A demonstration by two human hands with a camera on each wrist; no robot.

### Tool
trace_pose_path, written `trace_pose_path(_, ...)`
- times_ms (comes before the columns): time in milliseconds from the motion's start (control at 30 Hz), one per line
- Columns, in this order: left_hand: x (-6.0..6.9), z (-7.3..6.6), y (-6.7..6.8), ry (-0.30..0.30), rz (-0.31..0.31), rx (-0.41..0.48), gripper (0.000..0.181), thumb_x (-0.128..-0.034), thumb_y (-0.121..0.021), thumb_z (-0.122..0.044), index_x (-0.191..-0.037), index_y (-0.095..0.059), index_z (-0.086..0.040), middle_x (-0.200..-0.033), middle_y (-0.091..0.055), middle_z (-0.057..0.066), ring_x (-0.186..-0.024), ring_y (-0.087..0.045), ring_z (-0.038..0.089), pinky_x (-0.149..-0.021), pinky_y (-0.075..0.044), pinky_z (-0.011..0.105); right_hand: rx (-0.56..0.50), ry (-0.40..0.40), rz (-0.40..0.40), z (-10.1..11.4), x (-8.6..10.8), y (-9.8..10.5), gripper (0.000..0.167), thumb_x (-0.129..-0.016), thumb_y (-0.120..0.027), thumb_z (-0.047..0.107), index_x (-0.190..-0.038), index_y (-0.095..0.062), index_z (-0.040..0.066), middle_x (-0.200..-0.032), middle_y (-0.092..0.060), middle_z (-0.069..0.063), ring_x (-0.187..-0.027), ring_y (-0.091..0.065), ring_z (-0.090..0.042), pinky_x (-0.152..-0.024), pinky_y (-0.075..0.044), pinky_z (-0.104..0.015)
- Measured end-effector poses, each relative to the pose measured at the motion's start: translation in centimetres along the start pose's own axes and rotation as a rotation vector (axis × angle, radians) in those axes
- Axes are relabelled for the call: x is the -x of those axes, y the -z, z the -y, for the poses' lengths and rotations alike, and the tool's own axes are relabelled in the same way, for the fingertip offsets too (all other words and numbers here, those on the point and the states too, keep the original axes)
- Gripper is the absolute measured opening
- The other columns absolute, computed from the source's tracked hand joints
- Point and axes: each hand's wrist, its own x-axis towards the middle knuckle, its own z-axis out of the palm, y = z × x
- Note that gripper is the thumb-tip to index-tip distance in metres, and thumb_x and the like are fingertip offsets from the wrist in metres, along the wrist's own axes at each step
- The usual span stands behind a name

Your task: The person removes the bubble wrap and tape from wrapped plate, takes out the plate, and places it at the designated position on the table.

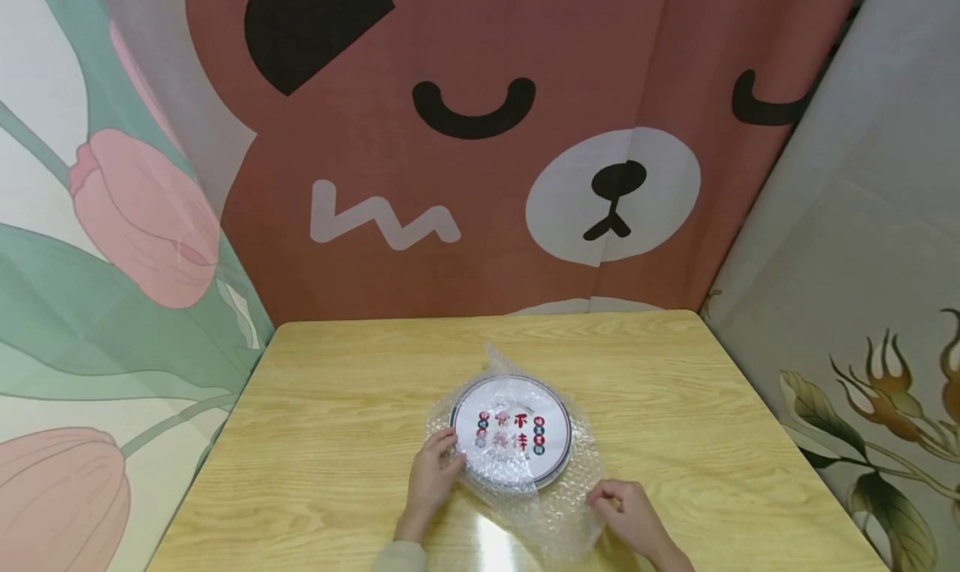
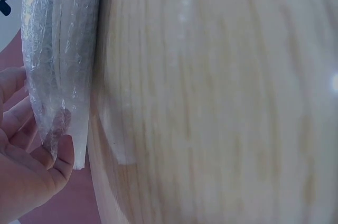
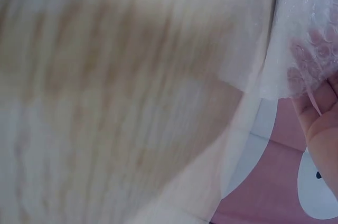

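Note:
A round white plate (image 1: 519,422), with a dark rim line and red and dark printed characters, lies on a sheet of bubble wrap (image 1: 573,505). A layer of the clear wrap covers the plate's left part. At its left edge my left hand (image 1: 433,480) pinches the wrap; in the left wrist view, the left hand (image 2: 37,155) has curled fingers against the bubble wrap (image 2: 63,39). My right hand (image 1: 630,509) grips the wrap's loose right corner. Fingers of the right hand (image 3: 322,123) show partly through the wrap (image 3: 303,7) in the right wrist view.
The light wood-grain table (image 1: 337,439) carries the wrapped plate near its front middle. A brown bear-print curtain (image 1: 480,280) hangs behind its back edge. Printed cloths stand along the left (image 1: 142,222) and right (image 1: 847,247) sides.

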Motion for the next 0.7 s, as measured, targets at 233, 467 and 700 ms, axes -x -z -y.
trace_pose_path(233, -0.05, 0.06, -0.01, 0.0, 0.003, 0.003, 0.03, -0.0748, -0.065, -0.004, -0.102, -0.061, 0.01, -0.114, -0.056, 0.017, -0.108, -0.049, 0.035, -0.092, -0.037, 0.045, -0.019, 0.001, 0.026, -0.28, 0.34, -0.11, 0.018, -0.07, -0.054, -0.008, -0.067, -0.062, 0.007, -0.07, -0.064, -0.002, -0.069, -0.055, -0.002, -0.054, -0.048, -0.022)
trace_pose_path(467, -0.06, 0.06, 0.04, -0.001, 0.0, 0.012, 0.03, -0.0748, -0.065, -0.003, -0.102, -0.061, 0.01, -0.114, -0.056, 0.017, -0.108, -0.049, 0.035, -0.092, -0.038, 0.045, 0.002, 0.032, 0.039, -0.55, 0.44, -0.31, 0.018, -0.069, -0.054, -0.009, -0.067, -0.063, 0.007, -0.069, -0.063, 0.001, -0.066, -0.054, -0.001, -0.053, -0.047, -0.022)
trace_pose_path(700, -0.06, -0.02, 0.04, 0.002, -0.007, 0.012, 0.03, -0.0744, -0.065, -0.003, -0.101, -0.061, 0.01, -0.114, -0.057, 0.016, -0.108, -0.049, 0.034, -0.092, -0.038, 0.045, 0.053, 0.044, 0.087, -0.74, 0.37, -0.32, 0.014, -0.07, -0.058, -0.004, -0.067, -0.062, 0.01, -0.071, -0.058, 0.007, -0.066, -0.051, 0.0, -0.054, -0.046, -0.022)
